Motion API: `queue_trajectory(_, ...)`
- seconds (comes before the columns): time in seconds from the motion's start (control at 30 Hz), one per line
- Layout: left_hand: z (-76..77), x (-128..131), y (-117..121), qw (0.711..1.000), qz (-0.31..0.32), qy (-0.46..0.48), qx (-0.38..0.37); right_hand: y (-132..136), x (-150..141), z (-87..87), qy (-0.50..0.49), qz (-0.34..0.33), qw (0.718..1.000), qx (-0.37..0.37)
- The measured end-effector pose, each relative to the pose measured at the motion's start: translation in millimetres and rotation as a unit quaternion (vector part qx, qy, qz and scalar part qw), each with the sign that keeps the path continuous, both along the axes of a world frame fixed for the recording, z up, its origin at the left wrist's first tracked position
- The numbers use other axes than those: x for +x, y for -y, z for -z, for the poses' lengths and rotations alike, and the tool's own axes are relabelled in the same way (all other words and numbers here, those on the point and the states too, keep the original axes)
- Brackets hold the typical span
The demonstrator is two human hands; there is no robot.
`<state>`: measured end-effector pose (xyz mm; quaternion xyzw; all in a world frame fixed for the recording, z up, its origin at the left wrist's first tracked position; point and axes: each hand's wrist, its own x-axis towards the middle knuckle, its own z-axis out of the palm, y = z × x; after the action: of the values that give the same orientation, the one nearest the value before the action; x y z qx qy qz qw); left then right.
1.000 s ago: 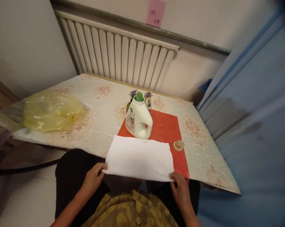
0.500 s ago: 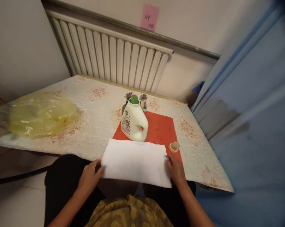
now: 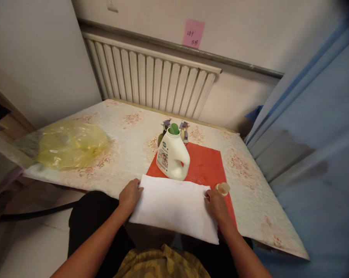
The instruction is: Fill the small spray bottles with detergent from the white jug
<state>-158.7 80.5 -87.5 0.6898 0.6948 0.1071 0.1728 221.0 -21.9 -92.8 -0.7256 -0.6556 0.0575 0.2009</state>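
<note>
A white folded cloth (image 3: 174,208) lies at the table's front edge, its lower part hanging over my lap. My left hand (image 3: 130,196) pinches it at the upper left corner. Close to the upper right corner, my right hand (image 3: 216,204) has its fingers closed on the cloth's edge. Just behind it a cream detergent jug (image 3: 174,158) stands upright on a red cloth (image 3: 205,162), its mouth uncapped with a green spout inside. A pale translucent cap (image 3: 223,188) rests on the red cloth, right beside my right hand.
Two spray bottles (image 3: 184,131) stand behind the jug, partly hidden. A yellow plastic bag (image 3: 72,144) lies on the left of the flower-patterned table cover (image 3: 128,139). A radiator (image 3: 151,79) runs along the wall; a blue curtain (image 3: 316,154) hangs at the right.
My left hand has moved up from the cloth's left side to its upper left corner. My right hand stays at the right edge. The whole view has shifted slightly.
</note>
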Motion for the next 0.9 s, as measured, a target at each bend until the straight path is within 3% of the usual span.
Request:
queue_trajectory(0.17, 1.2, 2.5, 3.1, 0.999, 0.01, 0.009, 0.032, 13.5, 0.3, -11.6, -0.072, -0.026, 0.997, -0.009)
queue_trajectory(0.4, 11.5, -3.4, 12.7, 0.982, 0.03, 0.099, 0.156, 30.2, 2.9, -28.5, -0.184, -0.063, 0.98, -0.034)
queue_trajectory(0.67, 18.7, -9.4, 3.8, 0.99, 0.001, 0.104, 0.095, 35.0, 5.1, -36.3, -0.243, -0.059, 0.967, -0.056)
queue_trajectory(0.77, 18.4, -8.3, -1.7, 0.992, 0.032, 0.093, 0.085, 35.6, 2.3, -40.4, -0.248, -0.061, 0.965, -0.062)
queue_trajectory(0.9, 10.8, -5.9, -8.4, 0.991, 0.12, 0.013, 0.061, 38.1, -2.0, -45.9, -0.251, -0.056, 0.964, -0.066)
